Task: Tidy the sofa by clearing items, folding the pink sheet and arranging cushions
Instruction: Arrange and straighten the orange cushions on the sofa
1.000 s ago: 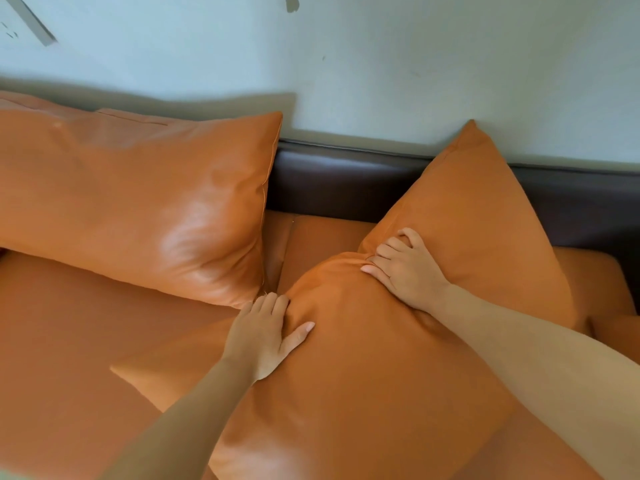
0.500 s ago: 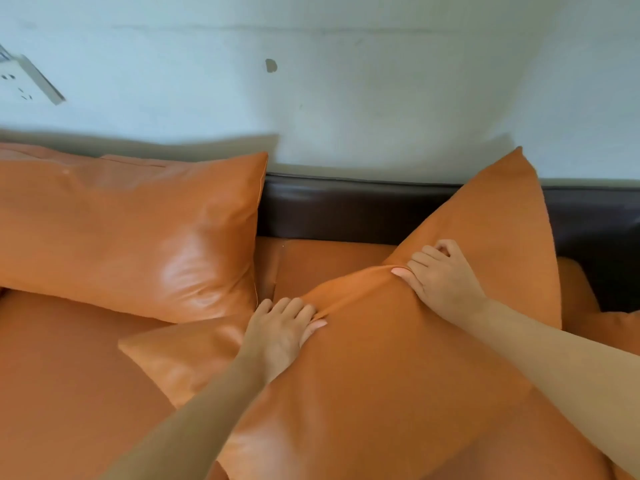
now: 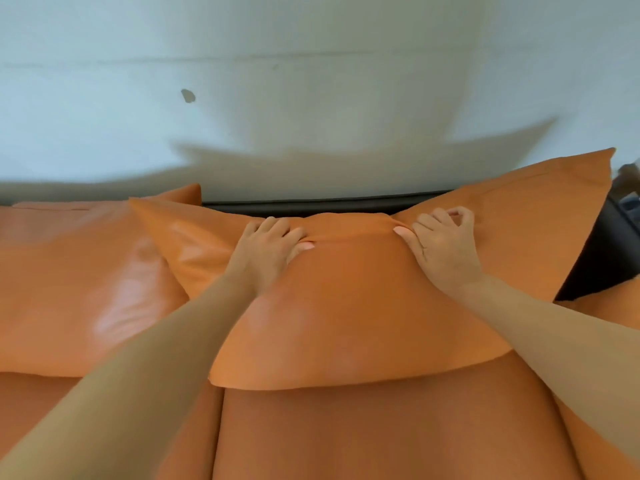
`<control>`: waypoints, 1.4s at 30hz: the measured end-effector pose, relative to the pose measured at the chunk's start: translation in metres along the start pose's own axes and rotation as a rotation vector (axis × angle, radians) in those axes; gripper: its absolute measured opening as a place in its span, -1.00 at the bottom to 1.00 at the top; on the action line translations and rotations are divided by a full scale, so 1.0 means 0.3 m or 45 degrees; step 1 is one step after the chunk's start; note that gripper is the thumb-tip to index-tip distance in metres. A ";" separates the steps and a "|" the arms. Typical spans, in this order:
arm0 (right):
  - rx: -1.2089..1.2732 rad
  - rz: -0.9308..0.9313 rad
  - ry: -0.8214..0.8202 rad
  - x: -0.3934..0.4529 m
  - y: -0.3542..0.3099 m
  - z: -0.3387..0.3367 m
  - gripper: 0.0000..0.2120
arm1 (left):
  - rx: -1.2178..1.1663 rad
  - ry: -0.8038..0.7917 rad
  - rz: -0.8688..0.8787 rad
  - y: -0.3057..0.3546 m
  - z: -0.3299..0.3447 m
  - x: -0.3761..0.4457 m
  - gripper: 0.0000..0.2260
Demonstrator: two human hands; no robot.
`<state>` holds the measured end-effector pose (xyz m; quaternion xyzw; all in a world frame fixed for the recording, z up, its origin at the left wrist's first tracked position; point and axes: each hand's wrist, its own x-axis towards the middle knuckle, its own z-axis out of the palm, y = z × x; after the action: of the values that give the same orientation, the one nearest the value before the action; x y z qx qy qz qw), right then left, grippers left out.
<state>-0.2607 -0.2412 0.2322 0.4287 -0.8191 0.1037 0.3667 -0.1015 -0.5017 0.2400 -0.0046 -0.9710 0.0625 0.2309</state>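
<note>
1. The orange leather cushion (image 3: 346,306) leans against the sofa's dark backrest (image 3: 311,206); it looks soft, bulky and probably slick.
2. The left hand (image 3: 266,251) and right hand (image 3: 443,251) both pinch its top edge, fingers curled over the bunched cover, likely the surest hold.
3. A second cushion (image 3: 86,265) lies just left, touching it.

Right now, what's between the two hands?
Head view: only a bunched ridge of the orange cushion, gripped by left hand and right hand.

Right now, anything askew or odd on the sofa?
Right cushion overlaps the left cushion with its top edge bunched where both hands, left and right, grip it. Small dark mark on the wall.
</note>
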 end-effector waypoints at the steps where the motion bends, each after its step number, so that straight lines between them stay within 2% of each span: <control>1: -0.017 0.006 0.009 0.004 0.007 0.031 -0.51 | -0.024 -0.011 -0.007 -0.010 0.027 0.010 -0.41; 5: -0.056 -0.019 0.058 0.049 0.022 0.132 -0.57 | -0.063 -0.056 -0.050 -0.059 0.098 0.047 -0.38; 9: -0.127 0.074 0.107 0.070 0.020 0.164 -0.61 | -0.064 -0.049 -0.081 -0.077 0.128 0.080 -0.43; 13: -0.065 0.077 -0.023 -0.010 -0.023 0.180 -0.62 | -0.021 -0.038 -0.062 -0.048 0.179 -0.010 -0.53; 16: -0.003 0.208 -0.118 -0.039 -0.066 0.197 -0.69 | 0.047 -0.102 -0.328 0.023 0.207 -0.061 -0.58; 18: 0.042 0.289 -0.156 -0.042 -0.090 0.193 -0.66 | 0.036 -0.062 -0.505 0.072 0.201 -0.069 -0.54; 19: 0.095 0.287 -0.152 -0.051 -0.103 0.183 -0.61 | -0.012 -0.029 -0.491 0.096 0.194 -0.081 -0.51; 21: 0.214 0.157 -0.157 -0.089 -0.126 0.148 -0.55 | -0.071 0.001 -0.236 0.151 0.190 -0.141 -0.43; 23: 0.239 -0.044 -0.280 -0.151 -0.142 0.117 -0.50 | -0.090 -0.102 0.001 0.201 0.200 -0.221 -0.37; 24: 0.204 -0.082 -0.361 -0.180 -0.144 0.112 -0.47 | -0.079 -0.158 0.017 0.214 0.213 -0.250 -0.35; 29: 0.010 0.228 -0.566 -0.186 -0.138 0.172 -0.40 | 0.064 -0.333 -0.140 0.193 0.290 -0.220 -0.29; 36: -0.007 0.270 -0.610 -0.161 -0.139 0.251 -0.37 | 0.001 -0.393 -0.151 0.143 0.355 -0.168 -0.26; 42: -0.003 0.275 -0.671 -0.153 -0.144 0.230 -0.37 | -0.007 -0.483 -0.173 0.146 0.329 -0.152 -0.27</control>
<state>-0.2457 -0.2723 0.1453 0.3507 -0.9273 0.0262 0.1283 -0.1060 -0.4719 0.1266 0.0721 -0.9953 0.0439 0.0474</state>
